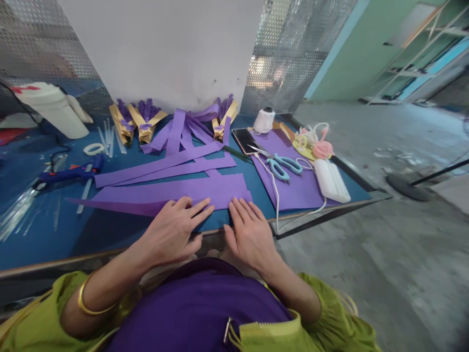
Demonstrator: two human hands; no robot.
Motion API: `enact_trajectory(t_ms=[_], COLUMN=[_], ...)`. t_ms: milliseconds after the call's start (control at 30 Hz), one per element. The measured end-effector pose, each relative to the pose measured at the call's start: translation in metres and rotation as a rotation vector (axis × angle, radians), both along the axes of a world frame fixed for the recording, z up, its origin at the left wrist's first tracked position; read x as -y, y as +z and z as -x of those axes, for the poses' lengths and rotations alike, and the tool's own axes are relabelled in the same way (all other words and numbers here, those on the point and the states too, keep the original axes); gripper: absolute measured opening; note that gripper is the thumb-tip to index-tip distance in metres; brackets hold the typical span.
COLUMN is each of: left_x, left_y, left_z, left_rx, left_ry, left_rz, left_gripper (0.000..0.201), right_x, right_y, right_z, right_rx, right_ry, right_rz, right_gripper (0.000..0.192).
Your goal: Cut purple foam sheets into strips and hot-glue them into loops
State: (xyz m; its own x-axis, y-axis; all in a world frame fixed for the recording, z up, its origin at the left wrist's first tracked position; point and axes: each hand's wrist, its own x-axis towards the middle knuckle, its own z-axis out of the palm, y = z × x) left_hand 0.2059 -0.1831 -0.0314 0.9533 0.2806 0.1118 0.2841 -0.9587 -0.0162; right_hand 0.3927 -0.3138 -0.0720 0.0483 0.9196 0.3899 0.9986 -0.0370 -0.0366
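A wide strip of purple paper point(183, 188) lies along the front of the blue table, its left end lifted a little. My left hand point(172, 230) rests on the strip's near edge with its fingers spread. On the right end of the same strip, my right hand point(251, 230) lies flat, fingers stretched out. Neither hand grips anything. Behind the wide strip lie narrower purple strips point(161, 166), some overlapping and curled. Light-blue-handled scissors point(280, 164) lie to the right, partly over a phone point(245, 141) and a purple sheet point(293, 188).
A blue glue gun point(69, 172), glue sticks point(108, 137) and a tape roll point(94, 149) lie at left. Small paper-wrapped purple bouquets point(144, 120) stand along the wall. A white power bank point(331, 181) with a cable point(275, 195) sits near the table's right edge.
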Motion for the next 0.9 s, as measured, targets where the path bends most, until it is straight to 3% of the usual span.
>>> enact_trajectory(t_ms=[133,267,333,467,600,667,800,900], left_x=[0.001,0.003,0.004,-0.003,-0.023,-0.034,-0.055,-0.065], left_y=[-0.003,-0.007,-0.008,-0.009,-0.006,-0.002,0.007,0.008], left_z=[0.001,0.001,0.0,0.004,0.024,0.039,0.065,0.076], left_rx=[0.016,0.043,0.057,0.127,0.188,0.216,0.235,0.219], left_ry=[0.007,0.029,0.03,-0.007,-0.06,0.008,0.27,0.37], left_rz=[-0.005,-0.005,0.01,0.083,0.138,0.117,0.043,0.098], left_gripper=[0.063,0.063,0.063,0.057,0.04,0.038,0.042,0.037], right_x=[0.004,-0.001,-0.007,-0.022,-0.032,-0.034,-0.036,-0.037], right_y=[-0.002,-0.002,0.0,0.004,0.006,0.007,0.01,0.011], right_z=[-0.007,0.004,0.012,0.029,0.042,0.047,0.056,0.061], right_rx=[0.014,0.039,0.032,-0.029,-0.028,-0.003,0.035,0.044], right_ry=[-0.11,-0.176,-0.108,0.188,0.252,0.24,0.206,0.19], right_rz=[-0.007,-0.01,-0.004,0.04,0.092,0.124,0.158,0.166], right_gripper=[0.053,0.057,0.057,0.056,0.064,0.067,0.074,0.08])
